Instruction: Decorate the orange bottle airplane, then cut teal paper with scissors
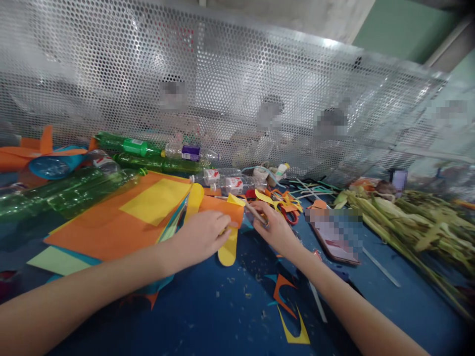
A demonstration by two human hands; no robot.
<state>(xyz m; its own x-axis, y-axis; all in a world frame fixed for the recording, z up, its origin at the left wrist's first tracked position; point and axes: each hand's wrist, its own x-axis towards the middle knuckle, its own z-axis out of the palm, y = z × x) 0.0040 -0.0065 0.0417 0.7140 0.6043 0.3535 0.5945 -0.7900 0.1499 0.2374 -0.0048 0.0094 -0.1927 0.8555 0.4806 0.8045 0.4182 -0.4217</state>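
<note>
My left hand (204, 235) is closed on an orange paper-covered body (217, 205), with its fingers over the near side. Yellow rounded paper strips stick out from this paper model, one strip (227, 252) toward me and another (195, 198) away at the left. A small yellow paper piece (235, 199) stands at its right end. Between the fingers of my right hand (274, 227) is a thin pen-like stick (254, 212), its tip close to that yellow piece. I cannot make out exactly what kind of stick it is, nor whether its tip touches the paper.
Orange and yellow paper sheets (96, 227) lie left, beside green plastic bottles (92, 190). Clear bottles (233, 185) lie behind my hands. Paper scraps (297, 336), a phone (336, 240) and corn husks (401, 227) are to the right. A perforated metal screen (237, 89) stands behind.
</note>
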